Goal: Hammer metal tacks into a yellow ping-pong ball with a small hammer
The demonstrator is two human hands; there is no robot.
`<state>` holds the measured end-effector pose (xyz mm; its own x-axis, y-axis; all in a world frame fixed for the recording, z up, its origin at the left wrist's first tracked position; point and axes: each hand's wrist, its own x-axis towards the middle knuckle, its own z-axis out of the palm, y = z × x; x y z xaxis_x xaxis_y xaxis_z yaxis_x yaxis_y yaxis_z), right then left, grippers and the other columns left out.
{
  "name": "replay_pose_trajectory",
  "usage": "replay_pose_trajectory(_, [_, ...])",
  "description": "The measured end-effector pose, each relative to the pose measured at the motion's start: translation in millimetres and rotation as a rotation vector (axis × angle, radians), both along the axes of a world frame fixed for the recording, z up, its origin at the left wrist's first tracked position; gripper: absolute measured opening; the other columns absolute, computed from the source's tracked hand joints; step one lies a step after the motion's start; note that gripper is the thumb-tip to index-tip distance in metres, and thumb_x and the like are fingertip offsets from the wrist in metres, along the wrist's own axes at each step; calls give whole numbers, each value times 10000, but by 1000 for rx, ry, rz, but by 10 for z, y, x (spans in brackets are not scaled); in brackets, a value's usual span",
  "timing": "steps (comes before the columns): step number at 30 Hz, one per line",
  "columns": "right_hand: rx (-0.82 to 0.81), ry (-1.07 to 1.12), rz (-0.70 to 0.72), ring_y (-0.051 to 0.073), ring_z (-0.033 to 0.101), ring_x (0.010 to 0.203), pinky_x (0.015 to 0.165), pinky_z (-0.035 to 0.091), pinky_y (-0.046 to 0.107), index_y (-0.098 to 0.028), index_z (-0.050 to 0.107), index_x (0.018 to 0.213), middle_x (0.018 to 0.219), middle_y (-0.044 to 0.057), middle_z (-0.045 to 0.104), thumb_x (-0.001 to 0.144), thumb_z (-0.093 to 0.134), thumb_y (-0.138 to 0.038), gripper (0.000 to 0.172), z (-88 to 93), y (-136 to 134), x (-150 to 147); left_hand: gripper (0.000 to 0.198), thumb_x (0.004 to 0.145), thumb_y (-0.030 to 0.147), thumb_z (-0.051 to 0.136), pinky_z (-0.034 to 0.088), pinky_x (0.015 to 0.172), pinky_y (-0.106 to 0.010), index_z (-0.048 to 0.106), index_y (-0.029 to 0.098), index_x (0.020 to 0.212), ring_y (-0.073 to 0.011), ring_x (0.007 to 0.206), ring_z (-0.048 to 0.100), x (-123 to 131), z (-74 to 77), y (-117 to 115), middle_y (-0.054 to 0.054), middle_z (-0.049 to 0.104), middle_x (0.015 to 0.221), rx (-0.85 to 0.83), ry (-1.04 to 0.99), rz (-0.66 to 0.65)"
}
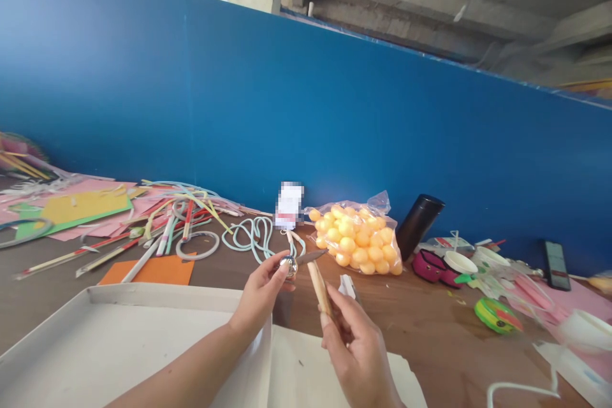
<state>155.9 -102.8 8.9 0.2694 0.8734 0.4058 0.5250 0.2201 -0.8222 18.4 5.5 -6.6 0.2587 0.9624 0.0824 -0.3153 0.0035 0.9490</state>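
Note:
My left hand (268, 287) pinches a small shiny silver ball (289, 266) between thumb and fingers. Just to its right, my right hand (351, 338) is closed around a light wooden stick (319, 288), held tilted with its upper end near the ball. A thin dark pointed piece (313, 258) extends rightward beside the ball; what it is attached to is unclear. Both hands are above the front of the brown table (411, 312), over a white open tray (157, 285) and white paper (296, 363).
Behind the hands lie a clear bag of orange balls (356, 239), a badge (289, 204) and coiled cords (253, 236). A black bottle (421, 223) leans at right, near a green tape roll (497, 317) and a phone (557, 266). Coloured paper (81, 207) and sticks are left.

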Motion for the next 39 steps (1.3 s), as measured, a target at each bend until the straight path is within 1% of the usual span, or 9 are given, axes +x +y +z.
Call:
replay_pose_trajectory(4, [-11,57,7,175,649,647,538,547,251,-192,567,1193,1034,109,660,813,531,-356,416,7,0,-5,462,770,405,565,533,734,-325,542,175,1170,-177,833,587,-1,-27,-3,-58,620,919,82,11,-31])
replay_pose_trajectory(8, [-39,89,33,163,633,625,530,542,254,-195,557,1193,1036,106,649,816,530,-340,404,5,-4,-18,458,779,399,556,517,771,-319,532,186,1184,-160,814,575,2,-32,-8,-50,611,920,111,55,-8])
replay_pose_trajectory(15, [-95,161,23,148,600,538,386,482,218,-190,542,1205,924,96,675,806,542,-363,435,-19,-6,5,435,794,386,538,499,793,-319,517,194,1184,-153,813,571,13,-44,-8,-56,580,996,173,95,-8])
replay_pose_trajectory(19, [-73,217,0,143,581,529,382,481,220,-174,531,1214,914,98,678,795,552,-375,465,17,-4,-17,422,802,368,528,493,795,-315,512,192,1185,-164,849,562,11,-49,-17,-60,575,997,205,93,-14])
replay_pose_trajectory(23, [-112,219,20,142,578,528,371,472,217,-170,555,1194,916,99,670,791,552,-385,457,46,-2,-30,403,812,352,513,492,794,-317,516,204,1187,-167,853,558,15,-83,-9,-64,565,1023,246,99,-15])
replay_pose_trajectory(30, [-181,219,44,122,547,529,400,475,208,-220,501,1242,888,55,649,835,512,-380,438,17,0,35,387,820,319,506,457,819,-318,527,251,1200,-184,894,555,12,-107,-22,-75,544,1094,429,285,41])
replay_pose_trajectory(31, [-179,223,40,122,547,531,399,471,206,-219,504,1238,868,50,645,835,514,-382,434,17,0,40,387,819,317,506,455,815,-315,527,257,1201,-184,896,554,10,-102,-26,-74,543,1103,433,305,53])
replay_pose_trajectory(35, [-186,236,-13,133,515,489,390,453,207,-180,476,1259,569,-16,567,835,516,-402,481,33,-4,42,397,817,296,504,440,849,-321,512,268,1213,-198,967,543,4,-102,-24,-73,533,1153,466,323,73])
replay_pose_trajectory(39, [-217,207,32,147,540,521,390,448,201,-186,484,1254,530,-26,537,843,511,-384,456,20,4,49,419,810,270,505,430,876,-345,489,267,1229,-210,1007,531,2,-127,-12,-77,521,1182,487,351,86])
